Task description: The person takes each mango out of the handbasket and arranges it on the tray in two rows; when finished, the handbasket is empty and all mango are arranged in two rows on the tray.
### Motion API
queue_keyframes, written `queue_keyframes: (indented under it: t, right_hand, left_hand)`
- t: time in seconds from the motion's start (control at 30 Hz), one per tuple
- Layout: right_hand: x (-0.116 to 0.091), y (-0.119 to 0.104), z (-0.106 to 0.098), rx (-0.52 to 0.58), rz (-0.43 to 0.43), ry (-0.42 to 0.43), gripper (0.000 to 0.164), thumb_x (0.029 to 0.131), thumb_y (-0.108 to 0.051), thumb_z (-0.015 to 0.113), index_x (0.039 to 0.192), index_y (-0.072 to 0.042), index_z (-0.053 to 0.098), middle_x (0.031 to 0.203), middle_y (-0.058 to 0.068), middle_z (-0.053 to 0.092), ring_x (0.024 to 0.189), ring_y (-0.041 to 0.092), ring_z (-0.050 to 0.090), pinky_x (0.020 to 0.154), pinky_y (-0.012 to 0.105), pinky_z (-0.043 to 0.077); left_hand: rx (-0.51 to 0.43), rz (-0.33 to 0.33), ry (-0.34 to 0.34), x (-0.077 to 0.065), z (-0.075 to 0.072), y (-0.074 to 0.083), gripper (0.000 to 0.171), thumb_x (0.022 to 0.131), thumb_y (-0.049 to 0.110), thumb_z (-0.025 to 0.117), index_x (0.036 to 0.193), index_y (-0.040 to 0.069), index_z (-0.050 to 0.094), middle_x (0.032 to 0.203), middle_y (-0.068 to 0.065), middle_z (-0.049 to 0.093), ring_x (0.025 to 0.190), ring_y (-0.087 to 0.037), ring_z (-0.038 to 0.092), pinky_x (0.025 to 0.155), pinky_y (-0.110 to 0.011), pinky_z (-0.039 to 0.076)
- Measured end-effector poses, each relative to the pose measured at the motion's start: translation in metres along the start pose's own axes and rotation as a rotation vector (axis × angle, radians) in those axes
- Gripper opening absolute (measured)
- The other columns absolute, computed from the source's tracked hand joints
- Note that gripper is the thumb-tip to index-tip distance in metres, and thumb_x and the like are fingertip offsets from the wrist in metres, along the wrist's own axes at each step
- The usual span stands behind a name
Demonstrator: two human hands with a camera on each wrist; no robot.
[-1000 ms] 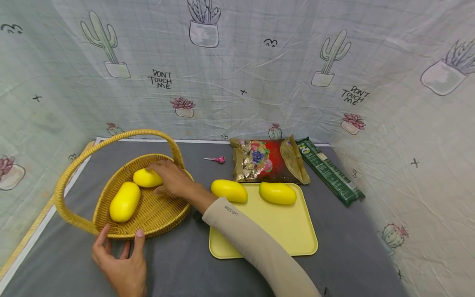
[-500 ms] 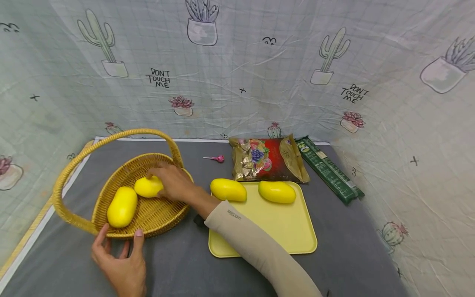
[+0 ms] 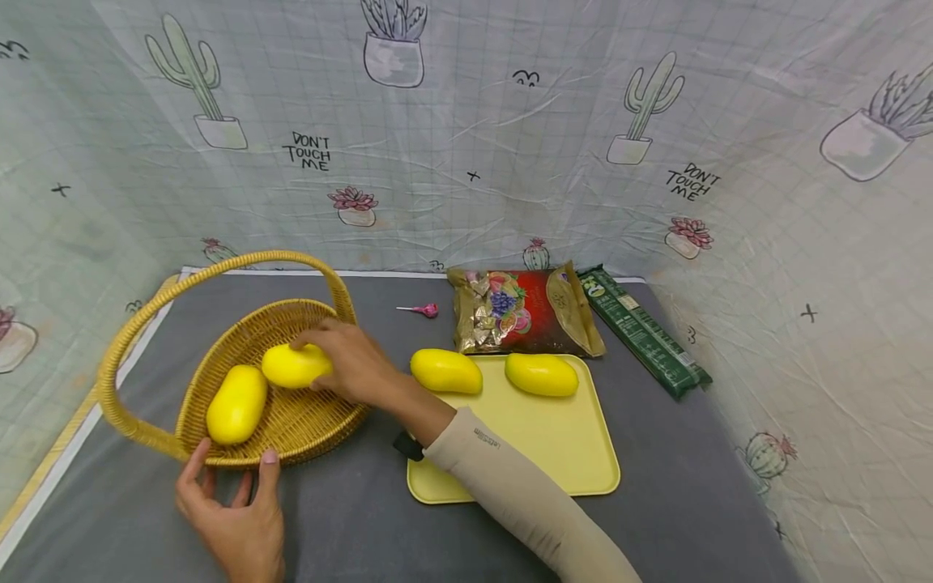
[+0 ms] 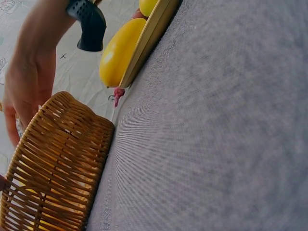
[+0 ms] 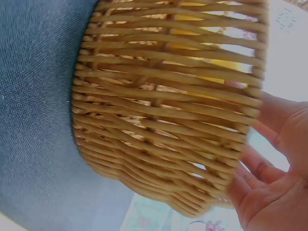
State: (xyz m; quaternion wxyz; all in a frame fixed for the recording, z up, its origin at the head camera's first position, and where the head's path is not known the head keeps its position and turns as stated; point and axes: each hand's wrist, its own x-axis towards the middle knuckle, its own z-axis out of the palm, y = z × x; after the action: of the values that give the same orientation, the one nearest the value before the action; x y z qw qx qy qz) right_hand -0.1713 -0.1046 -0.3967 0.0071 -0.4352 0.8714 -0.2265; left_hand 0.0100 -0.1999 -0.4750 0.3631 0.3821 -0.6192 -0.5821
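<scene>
A wicker basket (image 3: 312,433) with a tall arched handle stands at the left of the table. Inside lie two yellow mangoes, one mango (image 3: 236,405) at the left and another mango (image 3: 293,366) farther back. My right hand (image 3: 353,360) reaches over the basket's right side and holds the back mango with thumb and fingers. At the near rim, my left hand (image 3: 236,518) grips the basket, its thumb and index finger spread along the edge. In the right wrist view, the basket wall (image 5: 163,96) partly hides the fruit behind the right hand (image 5: 274,168).
Right of the basket, a yellow tray (image 3: 539,453) bears a mango (image 3: 446,371) and another mango (image 3: 542,375) along its far edge. Behind are a lollipop (image 3: 428,310), a red and gold candy bag (image 3: 539,312) and a green packet (image 3: 645,332). A patterned curtain (image 3: 466,121) closes the back.
The mango under my right hand has moved toward the near side of the basket, and the left mango has shifted slightly nearer and left. My left hand has stayed at the rim.
</scene>
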Motion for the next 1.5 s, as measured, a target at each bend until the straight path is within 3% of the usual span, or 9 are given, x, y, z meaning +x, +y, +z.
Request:
queue_keyframes:
  t: [0.53,0.83,1.3,1.5]
  right_hand:
    - [-0.052,-0.001,-0.04,0.13,0.02,0.102,0.058,0.087,-0.024,0.091,0.141,-0.025,0.068,0.132,-0.004,0.065,0.112,0.011,0.061,0.095,0.019,0.05]
    - [-0.089,0.011,-0.054,0.161,0.031,0.182,0.058,0.086,-0.022,0.092,0.14,-0.024,0.07,0.133,-0.002,0.066,0.122,0.015,0.063,0.104,0.028,0.053]
    - [-0.146,0.033,-0.062,0.198,0.088,0.25,0.056,0.083,-0.017,0.093,0.135,-0.022,0.073,0.13,-0.001,0.068,0.121,0.018,0.066,0.102,0.038,0.056]
    - [-0.166,0.045,-0.059,0.194,0.138,0.233,0.056,0.081,-0.015,0.094,0.133,-0.022,0.074,0.127,-0.001,0.068,0.119,0.019,0.065,0.103,0.041,0.055]
  left_hand:
    - [0.004,0.002,-0.001,0.0,0.0,-0.001,0.073,0.094,0.018,0.082,0.156,0.03,0.047,0.162,0.002,0.03,0.154,-0.026,0.027,0.116,-0.05,0.043]
    - [0.008,0.002,0.01,0.002,0.001,-0.003,0.074,0.092,0.018,0.083,0.156,0.03,0.048,0.161,0.002,0.032,0.152,-0.024,0.029,0.114,-0.046,0.046]
    - [0.006,0.005,0.001,0.001,0.0,-0.002,0.075,0.092,0.018,0.083,0.156,0.03,0.047,0.161,0.001,0.03,0.152,-0.023,0.029,0.113,-0.043,0.045]
    - [0.007,0.01,0.006,0.002,0.0,-0.003,0.075,0.092,0.016,0.084,0.156,0.03,0.047,0.161,0.001,0.03,0.152,-0.024,0.029,0.112,-0.043,0.046]
